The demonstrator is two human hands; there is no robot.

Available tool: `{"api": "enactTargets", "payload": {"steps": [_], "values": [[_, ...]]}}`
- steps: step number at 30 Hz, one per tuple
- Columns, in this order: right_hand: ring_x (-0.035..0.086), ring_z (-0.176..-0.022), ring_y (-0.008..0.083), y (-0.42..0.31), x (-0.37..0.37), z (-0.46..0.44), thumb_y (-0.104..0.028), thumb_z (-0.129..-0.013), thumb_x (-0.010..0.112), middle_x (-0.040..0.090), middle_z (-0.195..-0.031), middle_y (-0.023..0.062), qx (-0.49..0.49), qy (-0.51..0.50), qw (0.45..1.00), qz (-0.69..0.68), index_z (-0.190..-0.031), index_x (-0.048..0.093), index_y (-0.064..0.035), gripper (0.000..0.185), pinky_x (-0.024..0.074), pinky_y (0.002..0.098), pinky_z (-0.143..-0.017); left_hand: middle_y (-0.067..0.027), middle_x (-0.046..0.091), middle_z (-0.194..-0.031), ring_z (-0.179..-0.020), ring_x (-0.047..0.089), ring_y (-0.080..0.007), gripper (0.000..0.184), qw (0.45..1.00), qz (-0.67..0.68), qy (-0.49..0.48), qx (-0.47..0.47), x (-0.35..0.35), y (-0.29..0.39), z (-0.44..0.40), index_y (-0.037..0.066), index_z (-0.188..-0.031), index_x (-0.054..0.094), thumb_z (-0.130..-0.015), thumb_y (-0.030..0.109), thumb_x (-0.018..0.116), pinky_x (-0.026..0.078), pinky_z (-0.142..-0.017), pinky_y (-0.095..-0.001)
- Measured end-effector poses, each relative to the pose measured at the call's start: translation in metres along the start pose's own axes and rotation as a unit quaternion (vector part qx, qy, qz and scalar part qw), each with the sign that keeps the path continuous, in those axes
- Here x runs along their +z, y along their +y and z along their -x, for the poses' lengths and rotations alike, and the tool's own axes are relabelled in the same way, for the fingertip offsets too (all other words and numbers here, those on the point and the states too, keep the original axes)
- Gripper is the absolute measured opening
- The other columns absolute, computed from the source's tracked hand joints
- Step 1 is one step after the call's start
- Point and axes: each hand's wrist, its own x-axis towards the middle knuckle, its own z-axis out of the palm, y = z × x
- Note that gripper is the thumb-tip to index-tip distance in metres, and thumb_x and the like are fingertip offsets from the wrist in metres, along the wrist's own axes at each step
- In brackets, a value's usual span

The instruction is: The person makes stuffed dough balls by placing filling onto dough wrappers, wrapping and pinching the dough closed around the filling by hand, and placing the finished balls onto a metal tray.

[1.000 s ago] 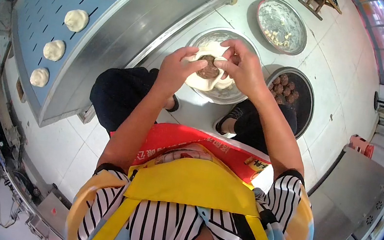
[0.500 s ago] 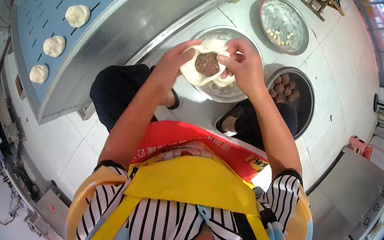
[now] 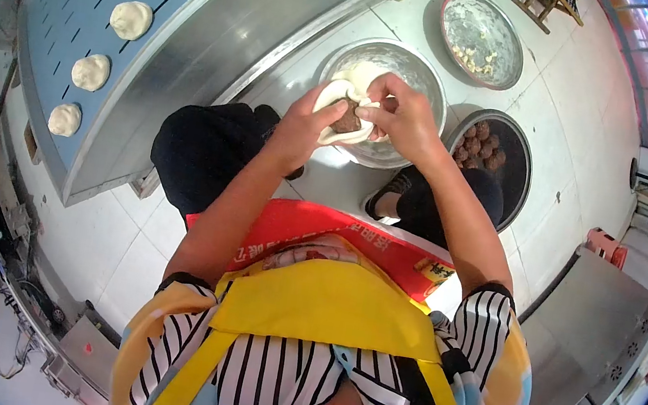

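- Head view, sole view: a seated person's two bare hands at work above a steel bowl (image 3: 421, 69) on a tiled floor (image 3: 127, 245).
- Dough wrapper (image 3: 349, 138), one, pale, cupped around a ball of brown filling (image 3: 347, 121); held between both hands, above the bowl, mouth ungathered, filling exposed.
- Left hand (image 3: 299, 126): fingers bent around the wrapper's left side, thumb inside against the filling; a partly curled grip.
- Right hand (image 3: 410, 123): thumb and forefinger drawn together on the wrapper's right edge; remaining fingers curled, their tips partly hidden.
- Further dough (image 3: 361, 73), in the bowl, behind the held piece; amount hidden by the hands.
- Filling balls (image 3: 482, 148), a cluster, unwrapped, in a round dark pan (image 3: 516, 180) beside the right knee.
- Round floured pan (image 3: 490, 34), beyond the bowl, with small dough scraps (image 3: 470, 59) along its near side.
- Shaped dough buns (image 3: 131, 20), four, spaced in a line on a slotted blue belt (image 3: 66, 5), at the person's left; no filling shows on them.
- Wooden stool (image 3: 541, 3), partly cut off at the top.
- State of work, by judgement: four pieces appear complete; the held one is filled, partly drawn up and unsealed; the clustered filling balls remain unwrapped.
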Motion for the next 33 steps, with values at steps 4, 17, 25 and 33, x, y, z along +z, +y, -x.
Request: {"api": "enactTargets", "payload": {"steps": [4, 17, 25, 33], "values": [[0.056, -0.065, 0.0117, 0.002, 0.003, -0.002, 0.002, -0.077, 0.069, 0.054, -0.085, 0.0055, 0.054, 0.003, 0.998, -0.01, -0.085, 0.059, 0.0033, 0.014, 0.0521, 0.0236, -0.048, -0.0103, 0.06, -0.109, -0.096, 0.059, -0.0149, 0.036, 0.995, -0.058, 0.034, 0.074, 0.0, -0.011, -0.004, 0.0, -0.123, 0.053, -0.089, 0.014, 0.056, 0.048, -0.083, -0.0273], [0.058, -0.063, 0.0169, 0.009, 0.009, -0.001, -0.001, -0.076, 0.071, 0.054, -0.081, 0.0094, -0.043, 0.05, 0.996, 0.066, -0.085, 0.059, 0.0014, 0.015, 0.0471, 0.0315, -0.051, -0.0154, 0.061, -0.106, -0.098, 0.06, -0.0205, 0.036, 0.989, -0.11, 0.093, 0.041, 0.004, 0.002, -0.006, 0.002, -0.12, 0.057, -0.09, 0.022, 0.055, 0.056, -0.077, -0.0338], [0.059, -0.074, 0.0294, 0.016, 0.01, -0.003, -0.006, -0.073, 0.072, 0.055, -0.084, 0.0114, -0.229, 0.013, 0.962, 0.15, -0.086, 0.061, -0.001, 0.018, 0.0468, 0.0368, -0.063, -0.0133, 0.065, -0.105, -0.091, 0.063, -0.0168, 0.036, 0.922, -0.367, -0.02, 0.121, -0.02, -0.01, -0.019, 0.001, -0.123, 0.055, -0.093, 0.021, 0.049, 0.048, -0.079, -0.0297], [0.062, -0.072, 0.0179, 0.008, 0.012, -0.002, -0.002, -0.076, 0.071, 0.057, -0.085, 0.0076, -0.051, 0.098, 0.993, 0.033, -0.084, 0.058, 0.0009, 0.016, 0.05, 0.0301, -0.056, -0.0105, 0.059, -0.11, -0.098, 0.059, -0.0164, 0.044, 0.996, -0.071, 0.048, 0.026, -0.007, 0.004, -0.019, 0.007, -0.13, 0.05, -0.089, 0.021, 0.058, 0.05, -0.072, -0.0306]]}}
